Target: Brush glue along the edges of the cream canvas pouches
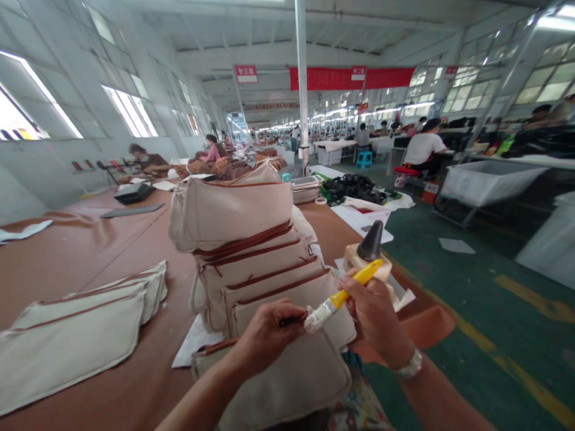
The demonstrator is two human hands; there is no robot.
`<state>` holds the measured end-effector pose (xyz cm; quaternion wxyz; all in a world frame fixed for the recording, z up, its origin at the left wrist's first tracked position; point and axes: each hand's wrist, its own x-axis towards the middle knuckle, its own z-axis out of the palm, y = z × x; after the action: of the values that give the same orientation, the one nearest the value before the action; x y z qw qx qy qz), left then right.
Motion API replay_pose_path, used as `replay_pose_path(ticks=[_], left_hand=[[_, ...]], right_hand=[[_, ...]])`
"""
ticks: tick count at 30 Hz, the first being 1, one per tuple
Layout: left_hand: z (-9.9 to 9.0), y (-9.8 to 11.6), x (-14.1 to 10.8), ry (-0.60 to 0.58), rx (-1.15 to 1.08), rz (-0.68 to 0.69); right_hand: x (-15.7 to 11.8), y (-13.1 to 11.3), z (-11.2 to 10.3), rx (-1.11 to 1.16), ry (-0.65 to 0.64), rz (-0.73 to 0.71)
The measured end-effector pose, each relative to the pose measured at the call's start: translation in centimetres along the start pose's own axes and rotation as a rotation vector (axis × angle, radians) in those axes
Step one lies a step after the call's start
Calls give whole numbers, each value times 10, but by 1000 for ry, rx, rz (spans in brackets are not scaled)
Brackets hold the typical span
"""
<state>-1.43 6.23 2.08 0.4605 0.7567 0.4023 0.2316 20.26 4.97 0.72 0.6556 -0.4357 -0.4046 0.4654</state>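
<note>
My right hand [372,311] is closed round a yellow-handled brush [357,284], whose bristles are coated in white. The bristle end touches a small brown piece [294,320] pinched in my left hand [269,335]. Below both hands lies a cream fabric pouch [287,377] with brown trim, partly covered by my left forearm. Right behind it rises a stack of similar cream pouches [233,209] with brown edges. A black cone [371,240] stands on a pale block-like container [353,256] just beyond my right hand.
More cream pouches [85,326] lie on the brown-covered table [148,245] at the left. Black straps [354,188] and metal trays [306,188] are behind the stack. A white bin [489,182] stands on the green floor at the right. Several people sit farther back.
</note>
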Motion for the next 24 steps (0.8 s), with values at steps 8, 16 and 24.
replay_pose_path(ticks=[8, 16, 24], left_hand=[[4, 3, -9, -16, -1, 30], [23, -1, -23, 150, 33, 80], [37, -10, -36, 321, 216, 263]], right_hand=[[-4, -12, -10, -64, 107, -113], [-10, -13, -23, -263, 148, -206], [-31, -5, -15, -127, 36, -66]])
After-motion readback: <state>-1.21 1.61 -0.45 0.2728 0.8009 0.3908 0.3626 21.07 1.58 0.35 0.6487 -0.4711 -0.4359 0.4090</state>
